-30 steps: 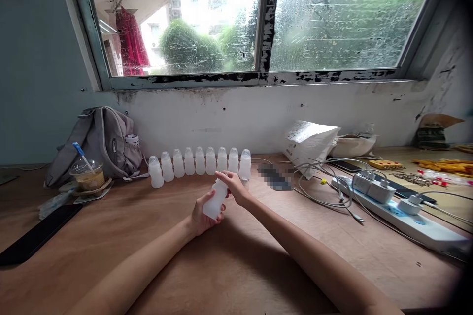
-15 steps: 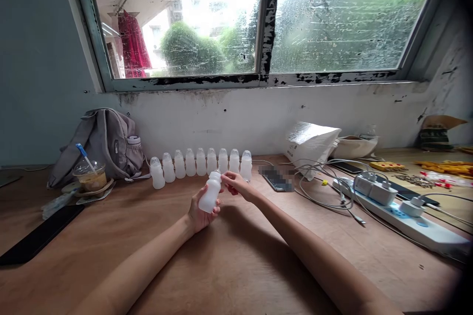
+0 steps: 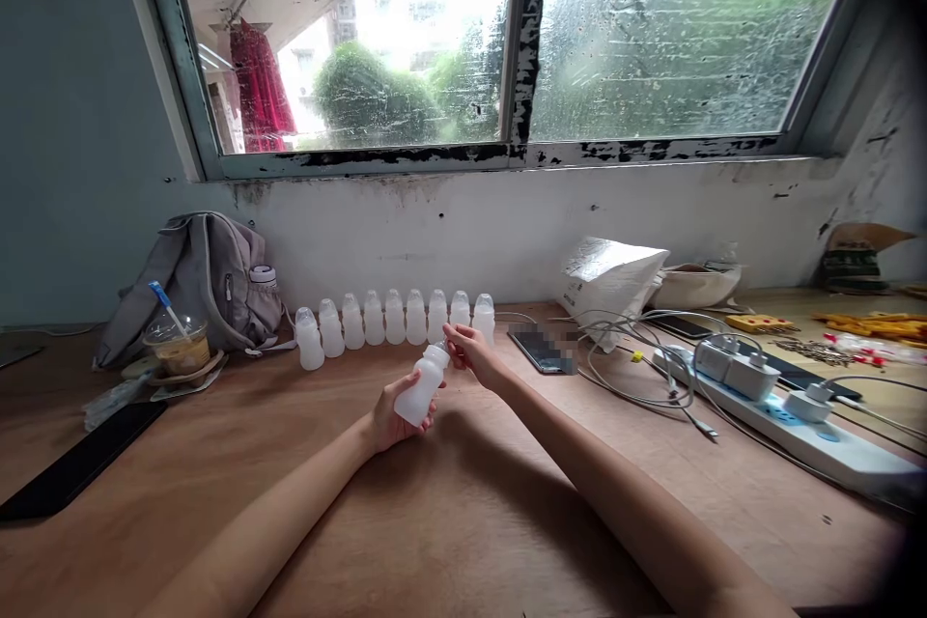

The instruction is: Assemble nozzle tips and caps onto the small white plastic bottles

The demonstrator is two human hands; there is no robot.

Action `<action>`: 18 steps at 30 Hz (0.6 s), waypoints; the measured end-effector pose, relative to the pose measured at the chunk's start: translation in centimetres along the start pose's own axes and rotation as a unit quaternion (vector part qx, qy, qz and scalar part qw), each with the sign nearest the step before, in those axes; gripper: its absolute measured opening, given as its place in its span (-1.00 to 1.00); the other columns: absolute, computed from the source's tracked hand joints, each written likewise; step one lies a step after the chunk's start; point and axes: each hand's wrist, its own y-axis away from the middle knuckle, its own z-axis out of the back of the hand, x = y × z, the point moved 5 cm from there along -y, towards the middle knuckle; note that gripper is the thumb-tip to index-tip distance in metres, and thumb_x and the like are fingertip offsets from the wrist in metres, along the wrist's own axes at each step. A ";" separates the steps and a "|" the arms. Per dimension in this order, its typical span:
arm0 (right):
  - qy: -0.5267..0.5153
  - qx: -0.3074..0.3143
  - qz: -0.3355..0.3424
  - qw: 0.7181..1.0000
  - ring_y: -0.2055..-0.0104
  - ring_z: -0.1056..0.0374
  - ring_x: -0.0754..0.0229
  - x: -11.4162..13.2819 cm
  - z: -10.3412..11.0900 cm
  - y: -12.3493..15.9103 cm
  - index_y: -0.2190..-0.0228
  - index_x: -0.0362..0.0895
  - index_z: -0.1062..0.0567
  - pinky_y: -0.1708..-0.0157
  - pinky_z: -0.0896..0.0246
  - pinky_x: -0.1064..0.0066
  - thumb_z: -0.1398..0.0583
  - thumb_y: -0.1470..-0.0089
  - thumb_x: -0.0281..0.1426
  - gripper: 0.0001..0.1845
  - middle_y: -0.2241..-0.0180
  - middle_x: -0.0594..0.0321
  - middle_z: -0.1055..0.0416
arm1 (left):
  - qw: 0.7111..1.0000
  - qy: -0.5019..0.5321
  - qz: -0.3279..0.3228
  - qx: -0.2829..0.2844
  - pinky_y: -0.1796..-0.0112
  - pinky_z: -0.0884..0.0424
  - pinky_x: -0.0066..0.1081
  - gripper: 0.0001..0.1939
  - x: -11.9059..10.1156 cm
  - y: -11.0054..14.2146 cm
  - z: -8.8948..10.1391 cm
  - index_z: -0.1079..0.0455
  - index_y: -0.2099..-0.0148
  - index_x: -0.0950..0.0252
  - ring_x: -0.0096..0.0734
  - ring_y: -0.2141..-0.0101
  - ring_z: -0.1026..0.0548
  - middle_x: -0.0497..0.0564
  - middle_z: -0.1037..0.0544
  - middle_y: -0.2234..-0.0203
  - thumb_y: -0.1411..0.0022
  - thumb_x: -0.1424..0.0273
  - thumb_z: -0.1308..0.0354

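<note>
My left hand is wrapped round a frosted white baby bottle, which tilts with its top to the upper right. The thumb and fingers of my right hand pinch the clear teat at the bottle's top. Fingertips hide part of the teat. Behind my hands, several similar capped baby bottles stand upright in a row along the wall. The rightmost bottle is just behind my right hand and partly hidden by it.
A phone, tangled cables and a white power strip lie to the right, below a white bag. On the left are a grey backpack, a drink cup and a flat black object.
The held bottle has tipped further to the right and shifted slightly that way. My right hand has moved a little up and right, with its fingers at the teat.
</note>
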 end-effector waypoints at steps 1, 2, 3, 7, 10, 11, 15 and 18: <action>0.003 -0.002 0.003 1.000 0.72 0.05 0.43 0.1 0.0 0.1 0.65 -0.14 -0.18 0.73 0.18 0.53 -0.14 0.11 -0.10 -0.60 0.71 0.43 -0.07 | 1.000 -0.003 -0.001 0.002 0.66 -0.19 -0.55 -0.45 0.0 0.0 0.0 -0.23 0.03 0.43 -0.50 0.66 -0.36 0.01 -0.39 0.59 -0.09 0.09 0.05; 0.007 -0.005 0.006 1.000 0.72 0.05 0.43 0.2 0.0 0.1 0.66 -0.14 -0.18 0.73 0.19 0.53 -0.15 0.12 -0.10 -0.60 0.71 0.43 -0.07 | 1.000 -0.004 -0.002 0.004 0.66 -0.19 -0.55 -0.45 0.1 -0.1 0.0 -0.23 0.03 0.43 -0.50 0.66 -0.36 0.01 -0.39 0.59 -0.09 0.09 0.05; 0.011 -0.009 0.007 1.000 0.72 0.05 0.44 0.2 0.0 0.1 0.66 -0.14 -0.18 0.73 0.19 0.53 -0.15 0.13 -0.11 -0.60 0.71 0.43 -0.08 | 1.000 -0.004 -0.003 0.006 0.66 -0.19 -0.55 -0.45 0.1 -0.1 0.0 -0.23 0.03 0.43 -0.50 0.66 -0.36 0.01 -0.39 0.59 -0.09 0.09 0.05; 0.035 -0.020 0.012 0.999 0.73 0.05 0.43 0.2 0.3 0.0 0.65 -0.14 -0.21 0.73 0.21 0.53 -0.16 0.14 -0.11 -0.61 0.72 0.43 -0.09 | 1.000 -0.003 -0.004 0.008 0.66 -0.20 -0.55 -0.45 0.2 -0.3 0.2 -0.24 0.04 0.44 -0.48 0.65 -0.36 0.02 -0.39 0.58 -0.08 0.09 0.04; 0.051 -0.021 0.016 0.998 0.73 0.05 0.43 0.2 0.4 0.0 0.65 -0.14 -0.21 0.72 0.21 0.53 -0.16 0.14 -0.11 -0.62 0.72 0.43 -0.07 | 1.000 -0.005 -0.001 0.004 0.65 -0.21 -0.54 -0.45 0.2 -0.3 0.4 -0.23 0.03 0.44 -0.48 0.65 -0.37 0.02 -0.40 0.58 -0.08 0.09 0.04; 0.056 -0.020 0.017 0.998 0.72 0.05 0.43 0.3 0.5 -0.1 0.64 -0.14 -0.21 0.72 0.21 0.53 -0.16 0.14 -0.11 -0.62 0.72 0.43 -0.07 | 1.000 -0.006 0.001 0.003 0.65 -0.21 -0.54 -0.45 0.2 -0.3 0.4 -0.23 0.03 0.43 -0.47 0.65 -0.37 0.02 -0.40 0.58 -0.08 0.09 0.05; 0.075 -0.022 0.023 0.997 0.71 0.05 0.42 0.6 0.6 0.0 0.64 -0.14 -0.20 0.71 0.20 0.53 -0.15 0.14 -0.09 -0.61 0.71 0.43 -0.06 | 1.000 -0.020 -0.008 0.006 0.64 -0.24 -0.48 -0.43 0.0 -0.3 0.5 -0.23 0.03 0.43 -0.44 0.65 -0.38 0.02 -0.40 0.57 -0.08 0.07 0.06; 0.086 -0.023 0.020 0.996 0.71 0.04 0.41 0.7 0.5 0.0 0.62 -0.13 -0.21 0.70 0.17 0.52 -0.15 0.16 -0.07 -0.60 0.71 0.43 -0.05 | 0.999 -0.031 -0.025 0.008 0.63 -0.25 -0.46 -0.43 -0.2 -0.3 0.6 -0.24 0.03 0.44 -0.43 0.65 -0.38 0.03 -0.41 0.57 -0.09 0.07 0.07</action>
